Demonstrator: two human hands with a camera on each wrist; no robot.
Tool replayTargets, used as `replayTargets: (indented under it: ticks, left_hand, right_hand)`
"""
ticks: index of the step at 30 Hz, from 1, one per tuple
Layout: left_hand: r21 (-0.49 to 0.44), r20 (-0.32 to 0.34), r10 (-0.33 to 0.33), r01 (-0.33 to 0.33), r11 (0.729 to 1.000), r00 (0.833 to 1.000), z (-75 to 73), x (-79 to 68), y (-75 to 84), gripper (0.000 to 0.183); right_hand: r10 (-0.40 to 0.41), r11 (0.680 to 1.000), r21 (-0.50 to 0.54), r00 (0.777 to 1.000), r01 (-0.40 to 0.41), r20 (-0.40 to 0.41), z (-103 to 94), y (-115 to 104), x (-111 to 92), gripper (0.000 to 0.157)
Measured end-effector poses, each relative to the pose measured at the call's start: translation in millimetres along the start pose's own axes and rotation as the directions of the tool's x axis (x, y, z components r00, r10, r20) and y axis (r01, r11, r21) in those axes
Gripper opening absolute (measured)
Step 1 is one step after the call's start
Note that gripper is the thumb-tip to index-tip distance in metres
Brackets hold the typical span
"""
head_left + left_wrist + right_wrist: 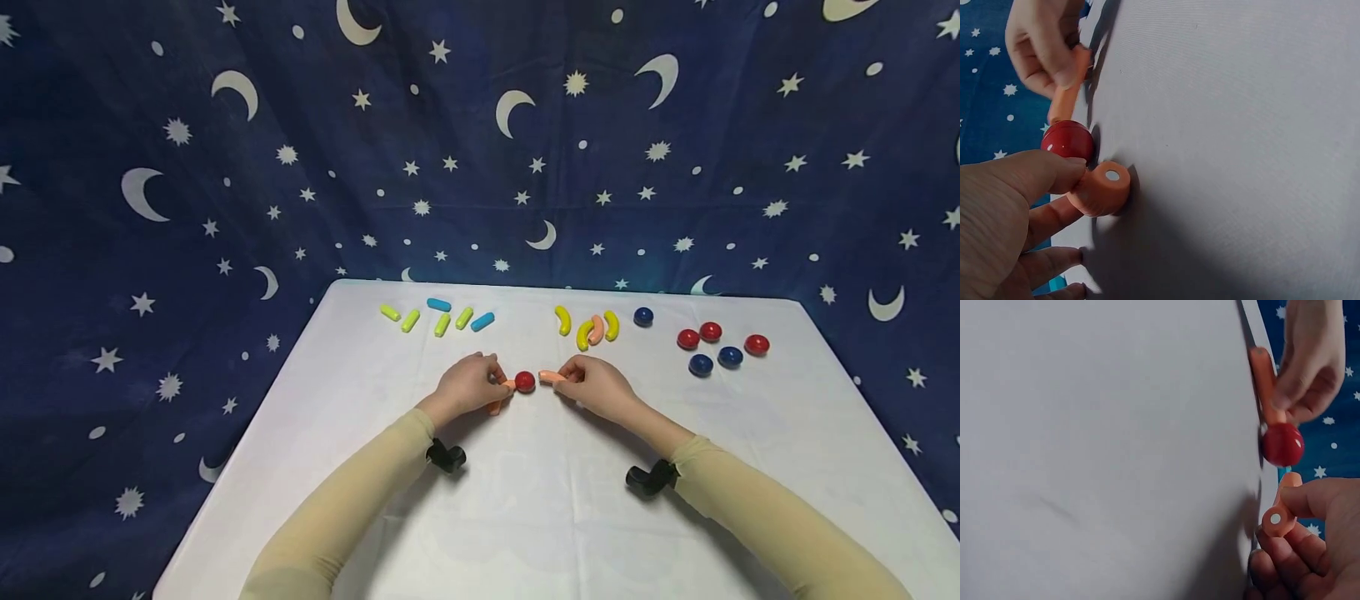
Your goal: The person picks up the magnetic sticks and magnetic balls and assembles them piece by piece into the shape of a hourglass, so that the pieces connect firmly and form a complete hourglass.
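My left hand (468,385) pinches a curved orange piece (1100,194) between thumb and finger. One end of that piece shows a pale round disc. The piece's other end meets a shiny red ball (525,382), which sits between my two hands. From the other side, my right hand (600,387) pinches a second curved orange piece (552,377), whose near end in the right wrist view also bears a pale disc. A small gap separates this piece from the red ball in the head view.
Behind my hands lie green sticks (410,321), blue sticks (438,305), yellow curved pieces (562,321) and another orange curved piece (596,330). Red balls (757,344) and dark blue balls (731,357) stand at the right. A starry cloth (450,183) hangs behind the white table (510,517).
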State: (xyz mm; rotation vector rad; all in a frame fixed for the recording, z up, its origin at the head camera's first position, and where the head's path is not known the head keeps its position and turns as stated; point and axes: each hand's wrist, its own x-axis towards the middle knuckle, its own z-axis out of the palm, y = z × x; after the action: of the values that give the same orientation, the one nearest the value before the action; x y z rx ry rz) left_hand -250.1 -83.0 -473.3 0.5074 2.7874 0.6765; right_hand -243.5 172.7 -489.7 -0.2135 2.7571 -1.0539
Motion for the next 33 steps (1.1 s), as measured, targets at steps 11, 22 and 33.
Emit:
replayTargets:
  ticks: [11, 22, 33]
  left_hand:
    - [0.016, -0.002, 0.011, -0.011, 1.000, 1.000, -0.5, 3.3, 0.4, 0.017]
    - [-0.011, -0.015, 0.025, -0.025, 1.000, 1.000, -2.6, -0.6, 0.5, 0.033]
    - [0.044, 0.032, 0.022, -0.023, 0.999, 0.999, 0.3, 2.5, 22.6, 0.040]
  right_hand:
    - [0.017, 1.000, -0.022, 0.999, -0.018, -0.030, 6.8, -3, 0, 0.025]
    - [-0.092, 0.994, -0.070, 0.994, 0.087, -0.061, 11.0, -1, 2, 0.024]
    - [-0.239, 0.971, -0.017, 0.967, 0.239, -0.084, 24.5, -2, 10, 0.025]
